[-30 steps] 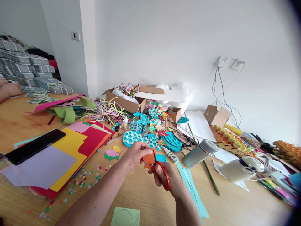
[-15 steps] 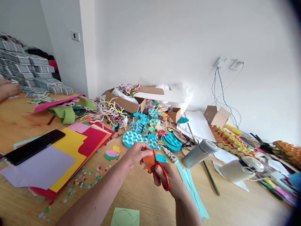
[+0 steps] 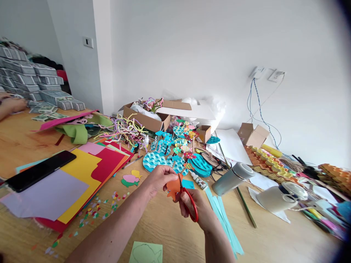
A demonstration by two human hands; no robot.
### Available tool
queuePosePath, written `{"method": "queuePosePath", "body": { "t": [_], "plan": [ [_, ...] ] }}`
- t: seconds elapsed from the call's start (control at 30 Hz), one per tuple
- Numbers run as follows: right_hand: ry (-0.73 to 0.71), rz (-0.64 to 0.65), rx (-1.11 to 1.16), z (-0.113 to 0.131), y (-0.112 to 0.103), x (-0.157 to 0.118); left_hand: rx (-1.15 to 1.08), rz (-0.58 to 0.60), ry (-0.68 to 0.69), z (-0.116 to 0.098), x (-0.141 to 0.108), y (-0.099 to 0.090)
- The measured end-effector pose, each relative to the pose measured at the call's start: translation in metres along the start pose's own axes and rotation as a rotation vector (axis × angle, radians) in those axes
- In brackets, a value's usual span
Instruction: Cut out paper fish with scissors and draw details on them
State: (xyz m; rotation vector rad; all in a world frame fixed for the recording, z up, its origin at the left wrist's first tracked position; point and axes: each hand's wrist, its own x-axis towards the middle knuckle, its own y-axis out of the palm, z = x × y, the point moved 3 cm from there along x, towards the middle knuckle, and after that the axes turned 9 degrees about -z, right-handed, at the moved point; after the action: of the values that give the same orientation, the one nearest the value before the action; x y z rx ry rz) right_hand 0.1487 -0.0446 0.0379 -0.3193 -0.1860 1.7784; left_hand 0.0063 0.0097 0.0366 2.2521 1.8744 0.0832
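My left hand pinches an orange paper fish by its upper edge, above the table. In my right hand are red-handled scissors, their blades against the right edge of the orange paper. To the left of my left hand lie cut paper fish in pink and green and in yellow. A pale green paper square with a fish outline drawn on it rests at the near table edge. Just past my hands are blue wavy paper discs and a small blue paper piece.
Stacked coloured paper with a black phone lies left, near scattered paper scraps. Right are a glue bottle, a grey flask, light blue strips and a white kettle-like object. Another person's hand is far left.
My hands and the orange paper stay almost in place, with the scissors' handles shifting very slightly. At the far left, the other person's hand has moved a little to the right.
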Motion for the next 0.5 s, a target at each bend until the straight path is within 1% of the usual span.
{"method": "queuePosePath", "body": {
  "t": [0.23, 0.5],
  "plan": [
    [-0.030, 0.028, 0.013, 0.0015, 0.0006, -0.0003, 0.008, 0.024, 0.004, -0.0014, -0.0018, 0.0007],
    [-0.028, 0.029, 0.018, 0.0049, 0.0006, -0.0007, 0.007, 0.034, -0.001, -0.0011, -0.0015, 0.0013]
  ]
}}
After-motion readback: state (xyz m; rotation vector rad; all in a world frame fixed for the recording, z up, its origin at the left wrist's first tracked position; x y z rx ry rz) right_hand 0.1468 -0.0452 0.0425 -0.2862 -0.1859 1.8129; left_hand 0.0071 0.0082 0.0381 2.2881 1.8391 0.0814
